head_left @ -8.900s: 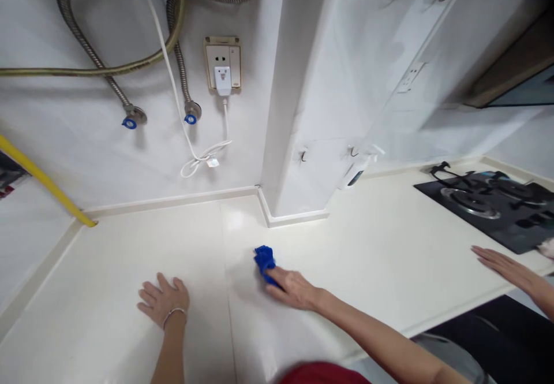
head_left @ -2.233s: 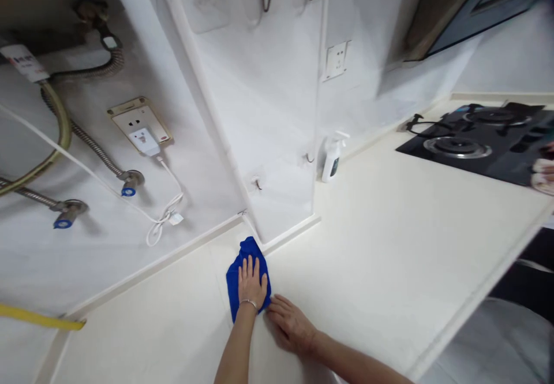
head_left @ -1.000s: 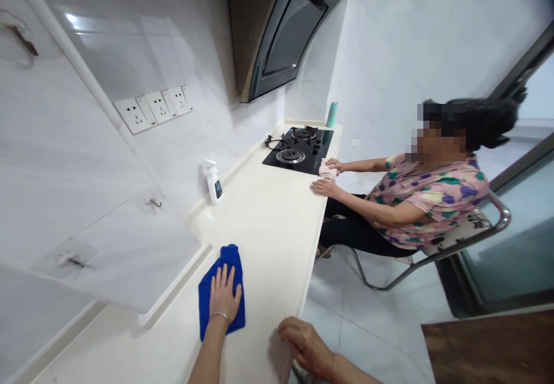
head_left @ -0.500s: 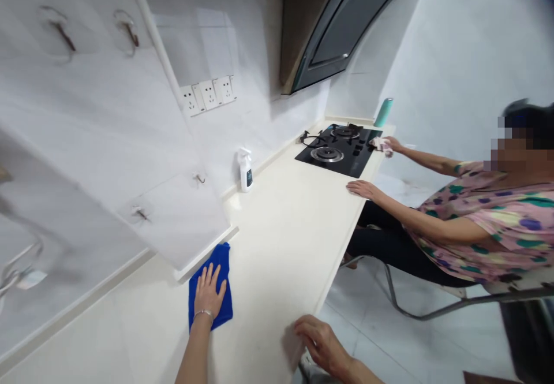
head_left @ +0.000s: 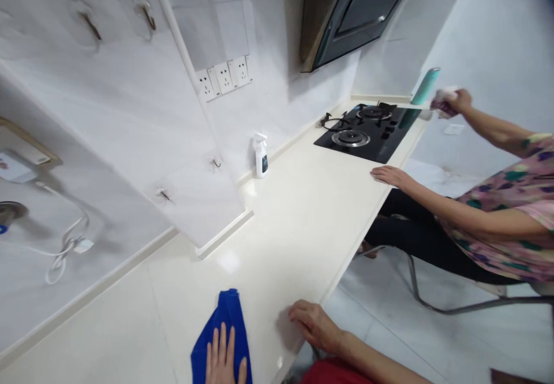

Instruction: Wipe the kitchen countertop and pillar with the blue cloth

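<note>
A person's left hand (head_left: 223,366), open and partly cut off by the frame, lies flat on a blue cloth (head_left: 230,312) spread over a pale kitchen surface (head_left: 294,222), the extended fingers seemingly sharing pressure across the fabric; the right hand (head_left: 318,323) bends at the front edge, perhaps for support, with nothing visible in it, though whether its fingers close on the edge cannot be told; a white spray bottle (head_left: 261,156) stands upright just beside the wall, apparently parked there to leave working room; beyond it, near the black gas cooktop (head_left: 372,129), a seated co-worker rests one hand (head_left: 389,176) on the edge, likely for steadiness, while the other hand (head_left: 462,101) grips a bunched light cloth (head_left: 442,102) near a teal cylindrical container (head_left: 425,86).
</note>
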The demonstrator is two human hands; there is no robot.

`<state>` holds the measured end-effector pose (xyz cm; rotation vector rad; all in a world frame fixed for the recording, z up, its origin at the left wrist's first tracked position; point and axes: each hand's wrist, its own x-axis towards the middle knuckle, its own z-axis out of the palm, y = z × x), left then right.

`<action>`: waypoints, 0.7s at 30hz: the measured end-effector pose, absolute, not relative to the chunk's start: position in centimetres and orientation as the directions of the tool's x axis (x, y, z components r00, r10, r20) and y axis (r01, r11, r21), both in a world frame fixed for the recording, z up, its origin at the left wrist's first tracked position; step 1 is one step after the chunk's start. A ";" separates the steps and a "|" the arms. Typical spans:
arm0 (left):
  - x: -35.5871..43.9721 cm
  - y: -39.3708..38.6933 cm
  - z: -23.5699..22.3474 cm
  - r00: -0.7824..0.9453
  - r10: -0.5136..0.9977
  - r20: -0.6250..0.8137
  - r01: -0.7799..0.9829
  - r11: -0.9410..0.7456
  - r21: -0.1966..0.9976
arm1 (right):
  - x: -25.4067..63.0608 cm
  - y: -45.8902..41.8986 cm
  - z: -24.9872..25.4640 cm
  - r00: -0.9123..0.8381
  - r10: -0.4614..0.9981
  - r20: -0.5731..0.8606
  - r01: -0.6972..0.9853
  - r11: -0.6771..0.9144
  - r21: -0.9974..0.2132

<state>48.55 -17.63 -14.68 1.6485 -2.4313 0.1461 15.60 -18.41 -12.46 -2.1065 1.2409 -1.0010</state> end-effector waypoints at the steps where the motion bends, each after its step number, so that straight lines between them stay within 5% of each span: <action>1: 47.7 -16.9 -14.6 -0.400 -0.894 0.201 -0.910 0.413 0.026 | 15.3 -18.4 -12.5 0.308 -0.889 0.339 -0.527 -0.456 -0.717; 13: 31.4 -24.5 -10.7 -0.858 -0.513 0.018 -0.500 0.844 0.194 | 8.2 -15.3 -13.3 -0.106 -0.907 0.407 -0.603 -0.267 -0.752; 21: 21.0 -32.8 -10.6 -0.998 -0.069 -0.004 -0.066 0.936 0.347 | 6.0 -14.4 -13.9 -0.273 -0.846 0.457 -0.634 -0.199 -0.747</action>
